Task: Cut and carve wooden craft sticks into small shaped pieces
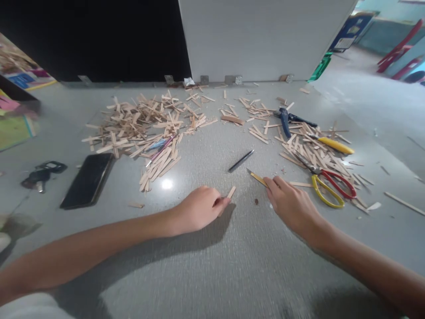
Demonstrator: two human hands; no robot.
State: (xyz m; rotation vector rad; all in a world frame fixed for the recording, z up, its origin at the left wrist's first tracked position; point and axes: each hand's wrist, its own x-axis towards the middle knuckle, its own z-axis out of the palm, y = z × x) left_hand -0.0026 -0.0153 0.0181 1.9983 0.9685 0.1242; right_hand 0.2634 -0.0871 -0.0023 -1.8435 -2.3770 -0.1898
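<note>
My left hand [203, 208] is closed, pinching a short flat wooden stick [232, 192] between thumb and fingers just above the table. To its right, my right hand [290, 201] grips a slim yellow craft knife [258, 179], its narrow tip pointing up and left. Most of the knife's handle is hidden under the fingers. A dark pen [241, 161] lies on the table just beyond the knife tip. Between the hands sits a small brown chip [256, 201].
Loose wooden sticks [139, 117] are heaped at left, more [315, 150] at right. Among the right ones lie red-and-yellow-handled scissors [332, 186], a yellow-handled tool [335, 145] and blue-handled pliers [284, 122]. A phone [88, 180] and keys [41, 175] lie far left. A panel [259, 40] stands behind.
</note>
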